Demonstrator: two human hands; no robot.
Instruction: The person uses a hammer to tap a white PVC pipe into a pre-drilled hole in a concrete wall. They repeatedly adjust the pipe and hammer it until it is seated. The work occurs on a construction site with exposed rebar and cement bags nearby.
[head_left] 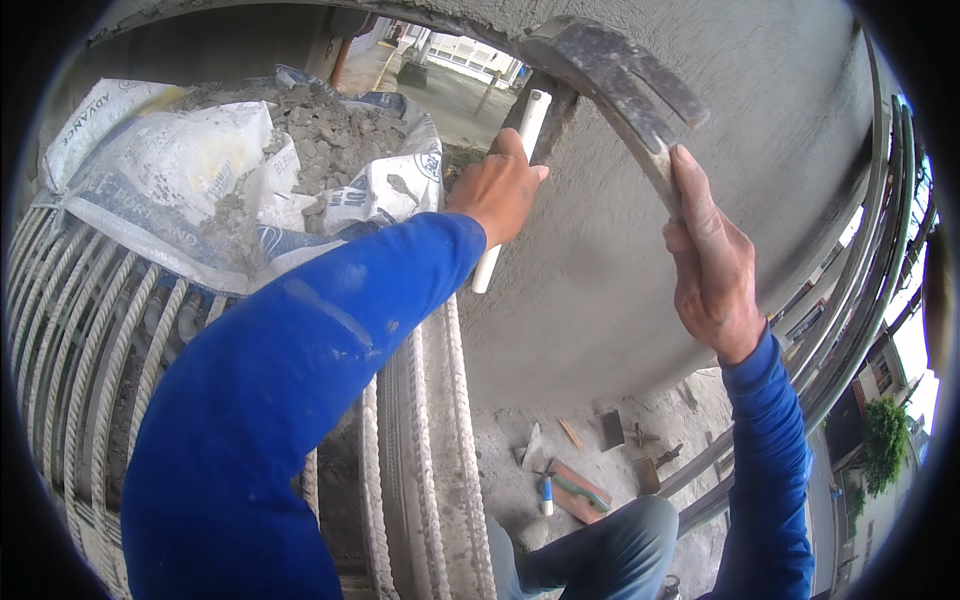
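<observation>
A slim, white, plastic-looking tube (531, 119) ran slantwise through my left hand (498, 190), its upper end poking out past my knuckles and its lower end showing below my wrist. Those fingers were curled closed around it. Up and to the right of that fist, a grey-stained metal claw hammer (603, 70) stood raised in my right hand (712, 272), fingers wrapped around the handle, thumb laid along it, claw turned away from the tube. I judged that good control called for a steady left grip, knuckles well below the tube's upper end, and a short, measured swing. Behind both hands rose a grey rendered wall (610, 270). Left of my left hand sat a torn white-and-blue sack (180, 160) of crumbly grey mortar (340, 130), near ribbed steel bars (115, 345).
</observation>
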